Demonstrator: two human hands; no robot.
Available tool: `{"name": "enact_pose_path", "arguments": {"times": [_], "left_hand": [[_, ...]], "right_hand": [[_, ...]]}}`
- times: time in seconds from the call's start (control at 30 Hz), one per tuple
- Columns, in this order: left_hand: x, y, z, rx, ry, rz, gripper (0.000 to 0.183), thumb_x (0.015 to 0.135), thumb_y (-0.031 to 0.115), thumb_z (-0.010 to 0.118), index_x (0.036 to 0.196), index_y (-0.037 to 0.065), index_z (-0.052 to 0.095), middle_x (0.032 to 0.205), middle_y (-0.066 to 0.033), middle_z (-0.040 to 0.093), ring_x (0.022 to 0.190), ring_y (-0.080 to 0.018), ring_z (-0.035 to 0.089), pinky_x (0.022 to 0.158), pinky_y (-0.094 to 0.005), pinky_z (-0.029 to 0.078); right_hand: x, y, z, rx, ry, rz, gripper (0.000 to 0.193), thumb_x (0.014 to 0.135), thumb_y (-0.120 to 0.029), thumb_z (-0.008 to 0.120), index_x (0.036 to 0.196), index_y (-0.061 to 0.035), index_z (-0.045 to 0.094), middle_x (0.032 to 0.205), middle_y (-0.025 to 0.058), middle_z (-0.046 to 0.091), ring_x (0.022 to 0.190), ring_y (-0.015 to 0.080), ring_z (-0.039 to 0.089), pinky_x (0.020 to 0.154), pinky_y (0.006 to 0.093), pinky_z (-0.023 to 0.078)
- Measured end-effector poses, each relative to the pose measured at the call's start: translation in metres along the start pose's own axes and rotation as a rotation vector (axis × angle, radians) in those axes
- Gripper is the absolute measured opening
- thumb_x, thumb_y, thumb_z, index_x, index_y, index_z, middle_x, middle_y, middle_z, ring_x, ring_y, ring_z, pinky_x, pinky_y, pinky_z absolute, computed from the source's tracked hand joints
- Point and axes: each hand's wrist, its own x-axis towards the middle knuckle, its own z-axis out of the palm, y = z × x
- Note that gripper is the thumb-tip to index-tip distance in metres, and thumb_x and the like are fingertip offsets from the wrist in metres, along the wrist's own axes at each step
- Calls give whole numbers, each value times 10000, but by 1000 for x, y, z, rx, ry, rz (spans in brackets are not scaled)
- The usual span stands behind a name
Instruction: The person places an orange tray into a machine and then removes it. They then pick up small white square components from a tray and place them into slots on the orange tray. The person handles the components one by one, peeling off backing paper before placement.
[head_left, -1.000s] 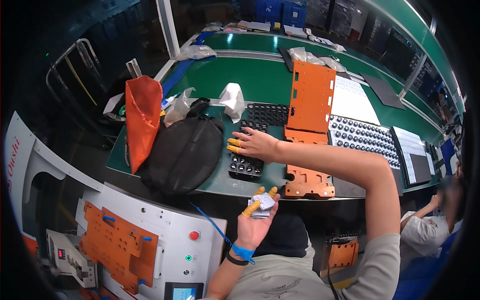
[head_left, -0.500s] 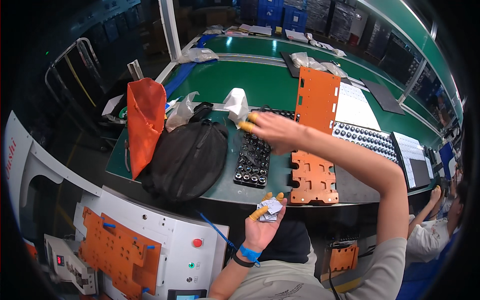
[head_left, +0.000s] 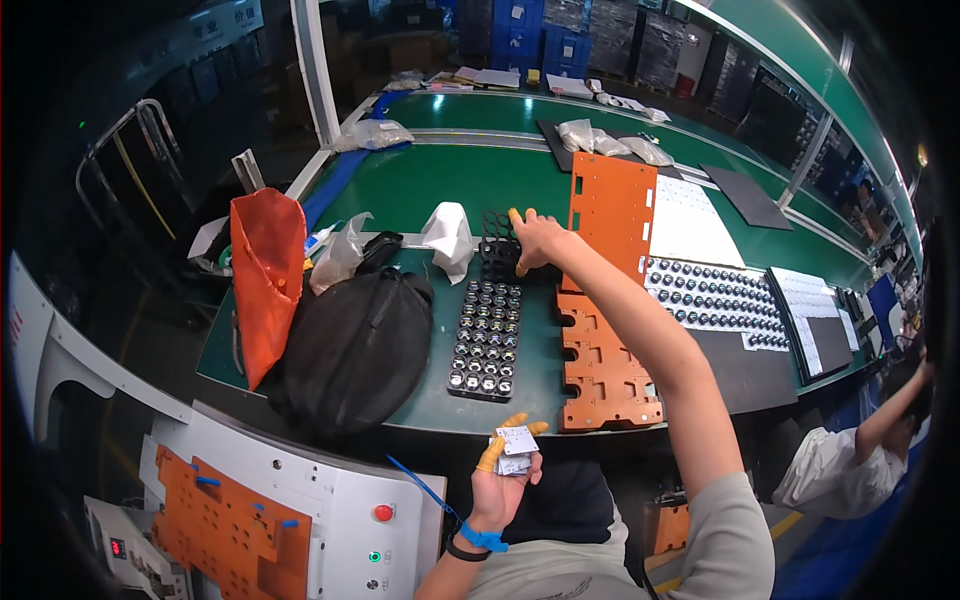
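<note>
L hand (head_left: pixel 497 496), lower ctr, pinches white PCBs (head_left: pixel 517 441) — R hand (head_left: pixel 543 241), upper ctr, at black tray (head_left: pixel 497 260) — can't tell grip.

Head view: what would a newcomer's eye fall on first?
An upright orange plate right of centre likely catches the eye first, then an orange bag beside a black bag at the left end of the bench. The left hand holds white boards in front of the bench; the right hand is at the far black tray.
</note>
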Motion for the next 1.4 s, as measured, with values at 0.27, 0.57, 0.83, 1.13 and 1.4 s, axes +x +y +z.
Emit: {"name": "enact_pose_path", "arguments": {"times": [0.27,0.57,0.83,1.13,1.4], "left_hand": [[2,-3,5,-10,27,-23,501,995,317,491,1409,35,476,1305,-206,580,790,-201,551,654,-309,437],[-1,-4,0,-61,-23,-30,415,1010,170,496,1408,51,477,1355,-156,560,794,-149,528,660,-285,427],[5,-3,0,-19,17,66,382,1016,157,516,1386,68,484,1255,-102,577,770,-125,481,634,-256,386],[2,2,-5,38,77,140,446,1006,154,556,1434,78,454,1118,-37,574,780,-126,458,638,-260,372],[6,-2,6,77,105,170,396,1019,183,527,1396,76,473,1135,-41,589,765,-120,462,628,-257,376]], "right_hand": [[1,6,0,18,-116,15,915,623,-371,908,1387,-77,500,1312,185,561,1240,337,566,1019,448,474],[-95,-27,-10,51,607,-306,156,730,-150,722,823,-31,684,900,148,689,910,302,675,750,416,541],[-197,-68,39,492,239,-303,263,829,-301,737,790,-42,750,689,166,688,636,366,667,592,460,520],[-204,-86,48,523,267,-201,160,700,-174,747,696,-23,695,673,198,664,659,377,678,587,466,509],[-218,-76,44,621,378,-125,325,753,-327,763,733,-5,722,623,168,651,608,368,661,578,459,514]]}}
